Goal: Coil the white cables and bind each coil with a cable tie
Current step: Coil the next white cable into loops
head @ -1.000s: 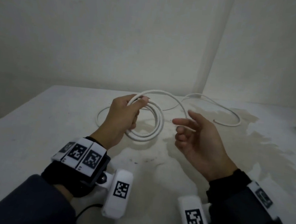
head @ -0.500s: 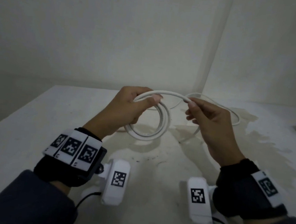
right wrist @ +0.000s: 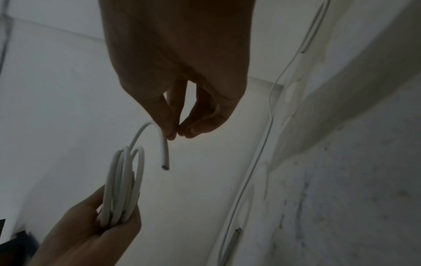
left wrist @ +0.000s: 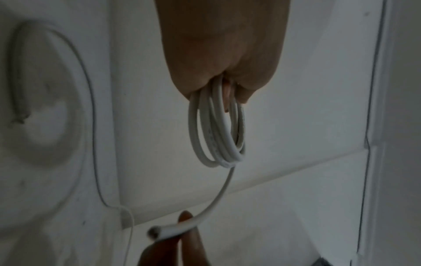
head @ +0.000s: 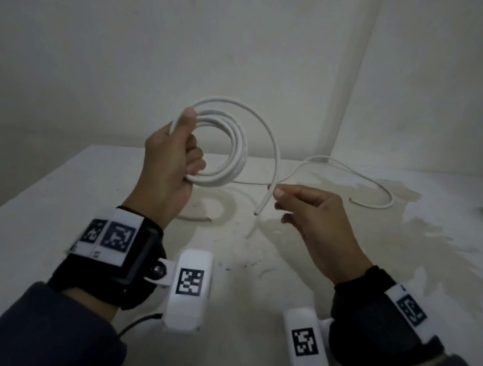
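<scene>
Last turn of the white cable being wound, coil held up off the surface.

The left hand (head: 174, 158) has its grip clamped on the coil (head: 231, 149), fingers curled through the loops so the turns stay stacked, probably to keep them from springing open. The right hand (head: 314, 210) pinches the free tail (head: 274, 168) near its cut end (head: 256, 213) between thumb and fingertips (right wrist: 169, 132), seemingly to steer it round onto the coil. Half a second ago the coil sat lower over the surface (head: 39, 222) and the right hand gripped the cable further up its length; now the coil is raised and only a short tail hangs loose. A second white cable (head: 362, 176) lies on the far right. No cable tie is visible.
</scene>
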